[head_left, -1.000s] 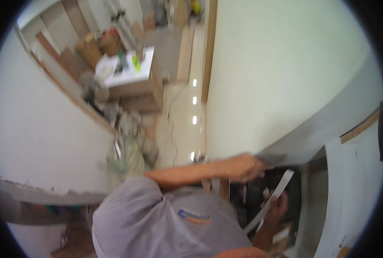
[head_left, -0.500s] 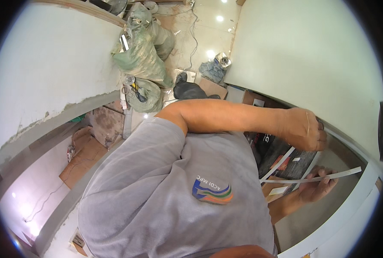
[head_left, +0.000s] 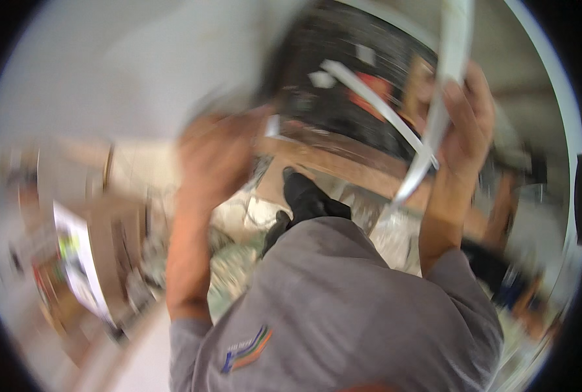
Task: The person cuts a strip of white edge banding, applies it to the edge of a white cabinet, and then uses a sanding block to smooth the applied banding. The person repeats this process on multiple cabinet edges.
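Observation:
My right hand (head_left: 464,121) is closed around a long, thin, flexible white strip (head_left: 457,39), thumb on its near face. The strip runs up past the hand to the top edge and hangs down below it toward my body. Another narrow white length (head_left: 376,101) crosses behind it; I cannot tell whether it is part of the same strip. My left hand (head_left: 216,153) is raised at left of centre, beside a large pale panel (head_left: 154,72). Motion smears its fingers, so their grip and anything in them cannot be made out.
A dark sheet-covered surface (head_left: 304,98) with a red patch and white scraps lies beyond my hands. Below is a brown board (head_left: 268,179) near my dark shoes (head_left: 297,189). Crumpled greenish sacks (head_left: 235,268) lie at lower left, a brown box-like unit (head_left: 118,242) farther left.
My view has swung round. My left hand has left the pale panel's edge beside my right hand and is now far to the left. The right hand still holds the strip, now higher in view.

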Demonstrator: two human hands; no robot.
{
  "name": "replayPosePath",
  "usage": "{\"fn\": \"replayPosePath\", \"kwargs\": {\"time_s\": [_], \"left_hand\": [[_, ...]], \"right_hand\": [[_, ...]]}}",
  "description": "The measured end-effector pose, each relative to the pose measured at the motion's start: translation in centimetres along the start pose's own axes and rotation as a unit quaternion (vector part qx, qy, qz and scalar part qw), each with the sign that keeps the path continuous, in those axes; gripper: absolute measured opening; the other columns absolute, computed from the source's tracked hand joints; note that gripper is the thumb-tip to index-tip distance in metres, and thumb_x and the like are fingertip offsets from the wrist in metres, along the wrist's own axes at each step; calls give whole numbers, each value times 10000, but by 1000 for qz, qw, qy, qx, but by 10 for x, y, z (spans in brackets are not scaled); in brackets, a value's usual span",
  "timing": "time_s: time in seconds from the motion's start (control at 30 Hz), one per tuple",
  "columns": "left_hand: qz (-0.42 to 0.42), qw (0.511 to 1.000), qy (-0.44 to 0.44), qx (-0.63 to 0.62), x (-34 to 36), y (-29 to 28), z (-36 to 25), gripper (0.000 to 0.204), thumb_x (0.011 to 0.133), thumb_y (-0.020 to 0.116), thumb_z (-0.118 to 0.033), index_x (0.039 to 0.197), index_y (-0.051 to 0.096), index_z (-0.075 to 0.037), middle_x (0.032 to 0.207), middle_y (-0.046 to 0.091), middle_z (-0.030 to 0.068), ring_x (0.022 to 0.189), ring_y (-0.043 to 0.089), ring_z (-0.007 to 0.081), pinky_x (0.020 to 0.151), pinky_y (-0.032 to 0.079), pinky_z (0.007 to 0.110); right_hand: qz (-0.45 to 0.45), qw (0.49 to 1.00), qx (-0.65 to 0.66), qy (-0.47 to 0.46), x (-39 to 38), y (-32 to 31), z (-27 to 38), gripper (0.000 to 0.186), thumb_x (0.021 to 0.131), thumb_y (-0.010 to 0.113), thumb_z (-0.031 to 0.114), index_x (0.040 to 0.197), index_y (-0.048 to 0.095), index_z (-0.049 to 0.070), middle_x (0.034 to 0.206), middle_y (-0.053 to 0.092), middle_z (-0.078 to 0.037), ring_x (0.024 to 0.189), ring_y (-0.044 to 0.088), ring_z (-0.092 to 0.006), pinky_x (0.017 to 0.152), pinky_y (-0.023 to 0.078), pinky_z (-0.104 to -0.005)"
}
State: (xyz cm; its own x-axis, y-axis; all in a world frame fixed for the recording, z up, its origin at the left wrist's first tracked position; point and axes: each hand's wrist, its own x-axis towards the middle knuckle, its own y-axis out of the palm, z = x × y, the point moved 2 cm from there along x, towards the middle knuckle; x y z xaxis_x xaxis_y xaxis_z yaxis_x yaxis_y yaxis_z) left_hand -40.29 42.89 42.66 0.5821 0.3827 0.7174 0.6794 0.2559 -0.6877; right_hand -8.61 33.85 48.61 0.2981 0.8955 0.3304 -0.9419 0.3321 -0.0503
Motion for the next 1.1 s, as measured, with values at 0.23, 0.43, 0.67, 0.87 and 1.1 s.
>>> {"fn": "replayPosePath", "kwargs": {"time_s": [0.23,0.43,0.67,0.87,1.1], "left_hand": [[-61,980,99,164,-28,8,0,159,930,751,-81,1066,793,-152,962,793,34,793,747,234,703,599,352],[-50,943,103,314,-19,30,8,144,994,693,-220,1089,798,-194,968,803,30,843,767,224,734,613,360],[40,920,17,389,-18,46,27,310,1060,541,-349,1176,762,-166,1103,790,90,1016,743,320,877,594,456],[32,913,42,404,-16,42,16,299,1051,552,-335,1144,779,-164,1049,797,89,926,757,318,807,604,448],[23,912,0,410,-21,41,2,284,1039,575,-332,1104,781,-147,1035,794,109,896,751,329,797,599,439]], "right_hand": [[-108,966,-31,-232,-146,-93,38,473,1075,594,208,1450,473,-55,974,703,-75,592,640,-106,489,513,-183],[-186,953,-119,-206,-308,-161,82,511,1081,607,215,1498,456,-39,919,687,-67,594,631,-121,529,525,-208],[-277,908,-304,88,-450,-213,71,385,1044,671,180,1386,653,4,943,705,1,766,640,-63,677,535,-227],[-400,849,-333,89,-542,-258,55,393,1054,667,259,1365,649,20,965,684,-16,705,597,-105,704,521,-261],[-347,845,-392,112,-597,-282,41,497,962,788,224,1409,664,45,1214,716,-63,1068,638,-157,957,503,-303]]}}
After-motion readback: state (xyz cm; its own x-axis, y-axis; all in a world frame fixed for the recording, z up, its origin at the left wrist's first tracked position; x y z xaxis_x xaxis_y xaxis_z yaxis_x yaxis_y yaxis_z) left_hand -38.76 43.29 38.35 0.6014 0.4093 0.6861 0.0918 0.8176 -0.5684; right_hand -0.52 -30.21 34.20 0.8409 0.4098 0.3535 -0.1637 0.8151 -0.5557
